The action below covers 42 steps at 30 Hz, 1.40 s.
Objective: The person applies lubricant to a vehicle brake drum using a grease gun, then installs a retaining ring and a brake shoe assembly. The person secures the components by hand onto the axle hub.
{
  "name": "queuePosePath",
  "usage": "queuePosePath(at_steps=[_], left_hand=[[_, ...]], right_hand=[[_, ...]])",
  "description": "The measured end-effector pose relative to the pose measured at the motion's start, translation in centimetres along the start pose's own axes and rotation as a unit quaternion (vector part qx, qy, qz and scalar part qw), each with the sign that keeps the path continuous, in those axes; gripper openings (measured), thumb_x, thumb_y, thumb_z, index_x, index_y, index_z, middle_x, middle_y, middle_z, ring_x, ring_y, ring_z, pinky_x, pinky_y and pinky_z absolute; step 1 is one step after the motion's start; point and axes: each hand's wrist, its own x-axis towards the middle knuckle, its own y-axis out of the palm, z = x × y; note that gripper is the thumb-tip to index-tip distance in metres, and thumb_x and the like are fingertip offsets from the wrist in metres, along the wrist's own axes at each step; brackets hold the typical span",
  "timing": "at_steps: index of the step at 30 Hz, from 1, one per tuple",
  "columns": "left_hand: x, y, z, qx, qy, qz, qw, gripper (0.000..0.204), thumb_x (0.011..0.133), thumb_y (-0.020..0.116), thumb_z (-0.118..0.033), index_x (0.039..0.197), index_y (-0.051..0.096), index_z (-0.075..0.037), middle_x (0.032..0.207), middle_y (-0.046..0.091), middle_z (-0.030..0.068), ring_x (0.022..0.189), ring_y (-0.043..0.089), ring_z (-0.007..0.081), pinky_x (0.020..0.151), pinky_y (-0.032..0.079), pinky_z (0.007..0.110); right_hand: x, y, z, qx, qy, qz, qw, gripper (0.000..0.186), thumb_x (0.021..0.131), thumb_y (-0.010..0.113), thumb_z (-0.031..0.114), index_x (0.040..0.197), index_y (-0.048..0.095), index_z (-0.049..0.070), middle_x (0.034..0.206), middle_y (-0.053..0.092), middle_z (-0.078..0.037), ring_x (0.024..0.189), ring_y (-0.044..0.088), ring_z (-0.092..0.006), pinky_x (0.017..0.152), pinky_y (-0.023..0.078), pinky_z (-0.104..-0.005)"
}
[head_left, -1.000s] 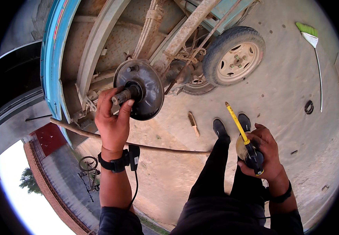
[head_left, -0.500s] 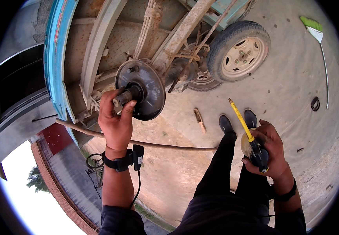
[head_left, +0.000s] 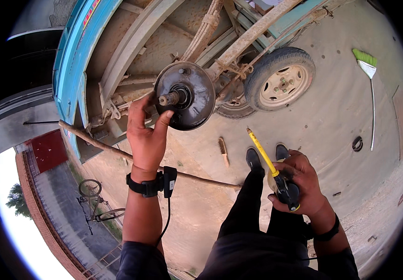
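Observation:
My left hand has its thumb and fingers apart at the lower-left rim of a dark, greasy metal disc, touching it. A short stepped spindle sticks out of the disc's centre, just above my thumb. The disc is mounted under the rusty steel frame of a blue vehicle. My right hand grips a can-like tool with a rounded beige body, black top and long yellow tube, its tip pointing up toward the disc but apart from it.
A spare-looking wheel is right of the disc. A wire brush, long wooden pole, green broom and black ring lie on the ground. My feet stand below. A bicycle is at lower left.
My left hand has slipped off the spindle toward the disc's lower-left edge. The view has shifted. My right hand still holds the yellow-tubed tool.

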Motion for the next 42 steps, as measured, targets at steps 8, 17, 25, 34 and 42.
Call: queuePosePath(at_steps=[8, 17, 25, 34, 42], left_hand=[[-13.7, -0.8, -2.1, -0.154, -0.1, 0.095, 0.978, 0.045, 0.086, 0.087, -0.014, 0.124, 0.065, -0.008, 0.118, 0.07, 0.0084, 0.107, 0.067, 0.0251, 0.083, 0.053, 0.035], [-25.2, -0.1, -6.9, -0.351, -0.255, 0.11, 0.894, 0.048, 0.081, 0.088, -0.012, 0.12, 0.064, -0.002, 0.118, 0.067, 0.0169, 0.109, 0.067, 0.0311, 0.095, 0.054, 0.04], [-30.9, 0.6, -7.4, -0.374, -0.377, 0.03, 0.847, 0.048, 0.083, 0.086, -0.008, 0.122, 0.06, 0.001, 0.11, 0.064, 0.0095, 0.09, 0.064, 0.0174, 0.075, 0.054, 0.03], [-37.2, 1.0, -8.5, -0.45, -0.53, -0.087, 0.713, 0.033, 0.09, 0.08, -0.003, 0.115, 0.059, 0.0, 0.1, 0.069, 0.0044, 0.081, 0.065, 0.0082, 0.07, 0.053, 0.025], [-42.4, -0.7, -4.6, -0.451, -0.626, -0.162, 0.616, 0.022, 0.093, 0.07, 0.002, 0.112, 0.059, -0.001, 0.093, 0.064, -0.0001, 0.08, 0.057, 0.0063, 0.072, 0.046, 0.024]], right_hand=[[0.4, 4.3, 1.2, -0.029, -0.025, 0.095, 0.995, 0.056, 0.066, 0.091, 0.023, 0.117, 0.075, 0.007, 0.107, 0.063, -0.012, 0.102, 0.061, -0.0374, 0.093, 0.05, -0.0475], [0.6, 12.0, 1.3, -0.084, -0.113, 0.146, 0.979, 0.065, 0.073, 0.085, 0.022, 0.135, 0.069, 0.015, 0.107, 0.063, -0.01, 0.103, 0.062, -0.0342, 0.093, 0.049, -0.0466], [-1.6, 15.5, 1.2, -0.184, -0.141, 0.242, 0.942, 0.057, 0.082, 0.075, 0.013, 0.138, 0.069, 0.017, 0.119, 0.061, -0.01, 0.115, 0.064, -0.0306, 0.113, 0.043, -0.055], [-5.9, 19.7, 0.7, -0.251, -0.166, 0.373, 0.878, 0.06, 0.089, 0.068, 0.019, 0.148, 0.064, 0.025, 0.124, 0.061, -0.008, 0.128, 0.059, -0.0292, 0.121, 0.036, -0.0536], [-9.6, 27.3, 0.7, -0.243, -0.204, 0.415, 0.853, 0.078, 0.086, 0.074, 0.023, 0.159, 0.048, 0.021, 0.133, 0.056, -0.01, 0.133, 0.055, -0.0295, 0.124, 0.032, -0.0537]])
